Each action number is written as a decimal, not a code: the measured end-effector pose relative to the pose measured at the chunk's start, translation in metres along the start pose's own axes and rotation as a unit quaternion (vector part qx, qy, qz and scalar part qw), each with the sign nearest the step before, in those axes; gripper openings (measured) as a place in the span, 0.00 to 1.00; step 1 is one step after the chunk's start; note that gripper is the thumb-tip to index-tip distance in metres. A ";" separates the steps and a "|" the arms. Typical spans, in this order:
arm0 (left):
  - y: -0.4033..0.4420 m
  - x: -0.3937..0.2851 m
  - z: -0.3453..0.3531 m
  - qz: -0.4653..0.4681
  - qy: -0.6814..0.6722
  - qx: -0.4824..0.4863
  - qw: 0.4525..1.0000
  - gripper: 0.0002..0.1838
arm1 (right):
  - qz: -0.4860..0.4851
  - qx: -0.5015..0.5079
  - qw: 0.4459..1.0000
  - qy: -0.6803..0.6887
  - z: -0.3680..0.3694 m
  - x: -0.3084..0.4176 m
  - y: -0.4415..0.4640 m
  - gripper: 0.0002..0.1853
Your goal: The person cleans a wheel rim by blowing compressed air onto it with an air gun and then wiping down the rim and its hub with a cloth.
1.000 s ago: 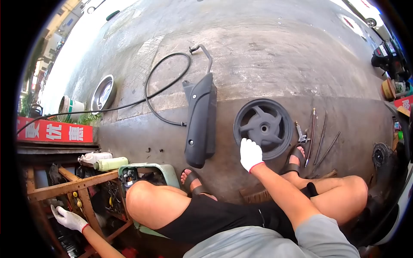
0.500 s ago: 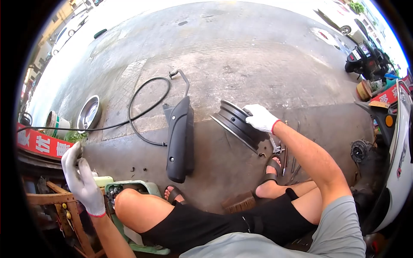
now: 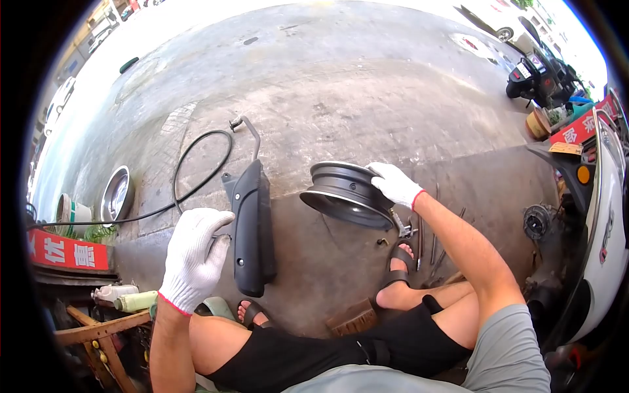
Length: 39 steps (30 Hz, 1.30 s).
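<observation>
- Right hand [image 3: 394, 183], white-gloved: I find its fingers gripping the edge of the black wheel rim [image 3: 347, 194], on the upper right as I view it.
- Wheel rim: tilted, in front of the person, right of the black muffler [image 3: 251, 229] and apart from it. I cannot tell whether its lower edge touches the floor [image 3: 308, 268].
- Left hand [image 3: 194, 259], likewise gloved: raised near the muffler, fingers curled, thumb close to the fingertips. I cannot tell whether anything sits between them.
- Metal tool [image 3: 404, 227]: noted just beside the rim, near the sandalled right foot [image 3: 397, 267].
- Muffler: lying on the floor, bent pipe pointing away; looped black hose [image 3: 175, 187] to its left.
- Metal basin [image 3: 118, 194]: further left, leaning.
</observation>
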State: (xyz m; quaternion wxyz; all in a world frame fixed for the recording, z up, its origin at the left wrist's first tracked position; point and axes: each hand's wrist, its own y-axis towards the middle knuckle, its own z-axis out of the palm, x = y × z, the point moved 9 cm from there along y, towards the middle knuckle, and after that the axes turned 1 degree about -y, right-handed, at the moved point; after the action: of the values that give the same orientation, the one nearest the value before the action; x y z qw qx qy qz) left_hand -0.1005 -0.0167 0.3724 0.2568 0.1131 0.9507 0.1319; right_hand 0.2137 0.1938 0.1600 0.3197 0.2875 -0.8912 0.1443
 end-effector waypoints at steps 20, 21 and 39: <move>-0.114 0.325 0.084 -0.297 0.021 0.141 0.944 0.17 | 0.070 -0.023 0.997 -0.022 0.003 0.014 0.001 0.23; -0.126 0.338 0.110 -0.305 0.008 0.148 0.941 0.18 | 0.076 -0.027 0.996 -0.039 -0.001 0.011 -0.003 0.23; -0.168 0.387 0.207 -0.247 0.137 0.114 0.953 0.15 | 0.223 0.146 0.929 -0.257 -0.116 -0.067 -0.130 0.21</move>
State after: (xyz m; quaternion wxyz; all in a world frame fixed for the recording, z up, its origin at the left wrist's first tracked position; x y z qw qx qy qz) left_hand -0.3443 -0.0249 -0.0297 0.1343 -0.1156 0.9837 -0.0307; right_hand 0.3907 0.1697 0.2134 -0.0060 0.1524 -0.9530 0.2617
